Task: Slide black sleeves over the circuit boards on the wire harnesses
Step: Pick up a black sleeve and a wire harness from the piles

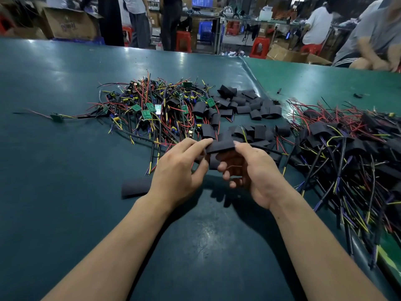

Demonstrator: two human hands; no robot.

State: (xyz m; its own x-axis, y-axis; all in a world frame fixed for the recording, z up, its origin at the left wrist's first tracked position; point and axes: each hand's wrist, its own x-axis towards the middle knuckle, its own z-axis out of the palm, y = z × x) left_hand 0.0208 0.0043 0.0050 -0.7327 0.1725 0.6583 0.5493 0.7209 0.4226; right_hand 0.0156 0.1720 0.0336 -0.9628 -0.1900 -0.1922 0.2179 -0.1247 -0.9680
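Note:
Both hands meet over the green table [65, 159], holding one flat black sleeve [220, 147] between them. My left hand [180, 168] pinches its left end with thumb and forefinger. My right hand [253, 170] pinches its right end, and a second black piece [213, 162] shows below, between the hands. Behind them lies a tangle of wire harnesses with bare green circuit boards [149, 107]. Loose black sleeves [245, 105] are heaped to its right. Another sleeve [135, 189] lies on the table by my left wrist.
At the right a big pile of harnesses with black sleeves on them [347, 153] reaches the table's near edge. One lone harness [56, 117] lies far left. A person [373, 38] works at the far right corner; others, boxes and red stools stand behind the table.

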